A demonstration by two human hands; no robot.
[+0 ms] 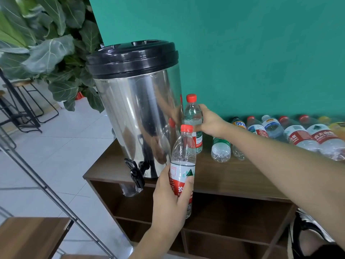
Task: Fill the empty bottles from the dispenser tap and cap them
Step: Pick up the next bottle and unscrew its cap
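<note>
A steel dispenser (138,109) with a black lid stands at the left end of a brown shelf unit (224,176); its black tap (137,172) juts over the front edge. My left hand (171,199) grips a red-capped bottle (183,156) by its label, held upright in front of the shelf, right of the tap. My right hand (211,122) holds a second red-capped bottle (193,116) standing upright on the shelf top beside the dispenser.
Several bottles (291,133) lie on their sides along the green wall, with a green-labelled one (221,148) nearest. A large leafy plant (46,53) and dark stools (24,109) stand at left. A metal rail (56,199) crosses the lower left.
</note>
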